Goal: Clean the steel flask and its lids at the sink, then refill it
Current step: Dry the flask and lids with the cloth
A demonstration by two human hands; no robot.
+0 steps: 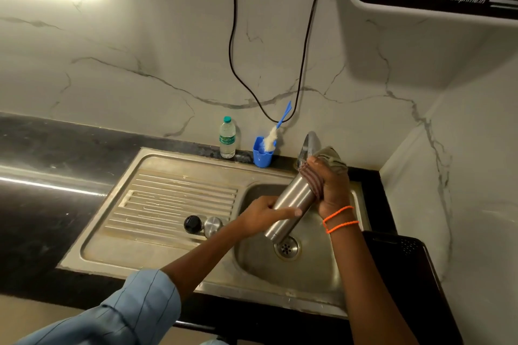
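Over the sink (330, 283), my left hand (263, 214) should grip the flask (291, 204) steady while my right hand (329, 185), clutching the cloth (328, 159), twists around what seems its mouth.

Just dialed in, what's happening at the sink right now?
A person is holding the steel flask tilted over the sink basin. The left hand grips its middle while the right hand presses a cloth around its upper end. The black lid and the steel lid sit on the drainboard.
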